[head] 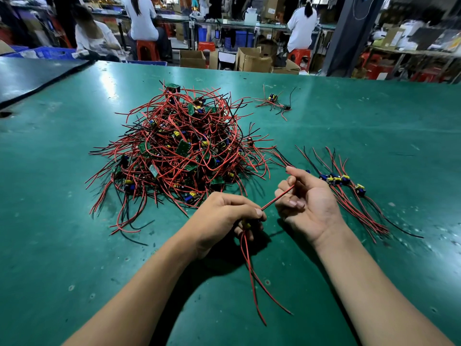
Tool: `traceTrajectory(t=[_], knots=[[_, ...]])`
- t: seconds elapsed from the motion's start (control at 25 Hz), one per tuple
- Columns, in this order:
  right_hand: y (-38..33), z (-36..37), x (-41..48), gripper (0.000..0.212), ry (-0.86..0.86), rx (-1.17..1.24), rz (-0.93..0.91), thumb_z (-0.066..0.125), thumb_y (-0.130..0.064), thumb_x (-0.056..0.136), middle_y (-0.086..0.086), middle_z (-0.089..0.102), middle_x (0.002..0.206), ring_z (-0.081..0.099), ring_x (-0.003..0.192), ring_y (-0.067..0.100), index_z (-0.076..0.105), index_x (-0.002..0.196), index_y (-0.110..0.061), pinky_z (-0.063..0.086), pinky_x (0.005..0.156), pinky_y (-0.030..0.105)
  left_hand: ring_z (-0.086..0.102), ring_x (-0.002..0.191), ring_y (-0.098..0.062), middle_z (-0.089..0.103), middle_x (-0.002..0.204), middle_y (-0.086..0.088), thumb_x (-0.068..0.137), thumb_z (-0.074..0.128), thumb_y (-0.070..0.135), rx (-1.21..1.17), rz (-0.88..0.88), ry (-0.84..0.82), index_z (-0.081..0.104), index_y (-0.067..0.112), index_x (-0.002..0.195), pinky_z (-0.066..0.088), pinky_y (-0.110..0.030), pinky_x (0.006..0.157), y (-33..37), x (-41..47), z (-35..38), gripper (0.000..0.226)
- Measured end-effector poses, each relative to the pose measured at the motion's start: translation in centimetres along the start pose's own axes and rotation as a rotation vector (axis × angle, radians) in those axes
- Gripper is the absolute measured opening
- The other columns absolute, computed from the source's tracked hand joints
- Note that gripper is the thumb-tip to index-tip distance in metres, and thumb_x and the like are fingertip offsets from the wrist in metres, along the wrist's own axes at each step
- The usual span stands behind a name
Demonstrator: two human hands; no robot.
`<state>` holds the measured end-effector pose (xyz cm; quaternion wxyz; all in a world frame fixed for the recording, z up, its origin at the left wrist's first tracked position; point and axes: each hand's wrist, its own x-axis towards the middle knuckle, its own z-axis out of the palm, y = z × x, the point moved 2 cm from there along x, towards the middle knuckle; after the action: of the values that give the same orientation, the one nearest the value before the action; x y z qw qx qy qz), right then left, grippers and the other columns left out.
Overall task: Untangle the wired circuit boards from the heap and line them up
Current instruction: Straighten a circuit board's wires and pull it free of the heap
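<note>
1 wired board point(246, 224) was gripped in left hand point(224, 213), just in front of heap point(179, 151); its red lead point(275, 199) was pinched by right hand point(309, 198). A slow, straight pull was called for, w/o straining joints.

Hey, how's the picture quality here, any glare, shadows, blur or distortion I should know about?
Head view: overhead light glares in pale patches on the green mat beyond the heap; dark shadows fall under the left hand and right hand; the wide-angle lens bows the mat's far edge; background workers look soft, hands sharp.
</note>
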<state>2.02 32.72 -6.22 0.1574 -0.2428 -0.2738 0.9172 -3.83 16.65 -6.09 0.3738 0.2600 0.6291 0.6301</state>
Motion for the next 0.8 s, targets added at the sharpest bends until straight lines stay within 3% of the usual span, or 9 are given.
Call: traceTrajectory(t=[0.2, 0.4, 0.56, 0.68, 0.8], knots=[[-0.3, -0.1, -0.2, 0.022, 0.01, -0.008, -0.064, 0.07, -0.019, 0.076, 0.0, 0.046, 0.06, 0.027, 0.035, 0.004, 0.066, 0.06, -0.006, 0.03, 0.037, 0.013, 0.057, 0.046, -0.02, 0.067, 0.065, -0.016, 0.085, 0.062, -0.002, -0.029, -0.004, 0.037, 0.075, 0.003, 0.072, 0.044, -0.017, 0.044, 0.2, 0.0, -0.1, 0.019], [-0.3, -0.2, 0.0, 0.026, -0.022, 0.034, -0.009, 0.068, -0.019, 0.08, 0.001, 0.044, 0.059, 0.029, 0.034, 0.006, 0.06, 0.058, -0.008, 0.033, 0.034, 0.016, 0.057, 0.051, -0.023, 0.067, 0.067, -0.015, 0.086, 0.061, -0.002, -0.012, -0.008, 0.047, 0.075, 0.003, 0.073, 0.045, -0.02, 0.048, 0.0, -0.1, -0.1, 0.02], [0.9, -0.1, -0.3, 0.027, -0.046, -0.367, -0.187, 0.074, -0.035, 0.075, -0.003, 0.057, 0.066, 0.034, 0.041, 0.004, 0.072, 0.083, -0.009, 0.039, 0.042, 0.017, 0.058, 0.049, -0.018, 0.067, 0.062, -0.007, 0.09, 0.062, 0.005, -0.011, 0.036, 0.154, 0.075, 0.004, 0.078, 0.046, -0.019, 0.048, -0.2, 0.1, -0.3, 0.017], [3.0, 0.2, -1.0, 0.016, -0.17, -0.668, -0.166, 0.073, -0.029, 0.084, 0.0, 0.063, 0.07, 0.05, 0.043, 0.01, 0.078, 0.087, -0.014, 0.04, 0.04, 0.018, 0.059, 0.045, -0.013, 0.068, 0.062, -0.007, 0.094, 0.06, 0.007, -0.055, 0.057, 0.178, 0.073, 0.007, 0.079, 0.047, -0.018, 0.045, -0.2, 0.1, -0.1, 0.02], [3.4, 0.3, -1.2, 0.011, -0.174, -0.739, -0.135, 0.071, -0.024, 0.09, 0.003, 0.065, 0.069, 0.052, 0.044, 0.013, 0.078, 0.087, -0.016, 0.04, 0.04, 0.018, 0.061, 0.049, -0.015, 0.07, 0.064, -0.01, 0.093, 0.059, 0.005, -0.074, 0.065, 0.162, 0.075, 0.009, 0.074, 0.049, -0.02, 0.046, -0.3, 0.0, -0.1, 0.025]])
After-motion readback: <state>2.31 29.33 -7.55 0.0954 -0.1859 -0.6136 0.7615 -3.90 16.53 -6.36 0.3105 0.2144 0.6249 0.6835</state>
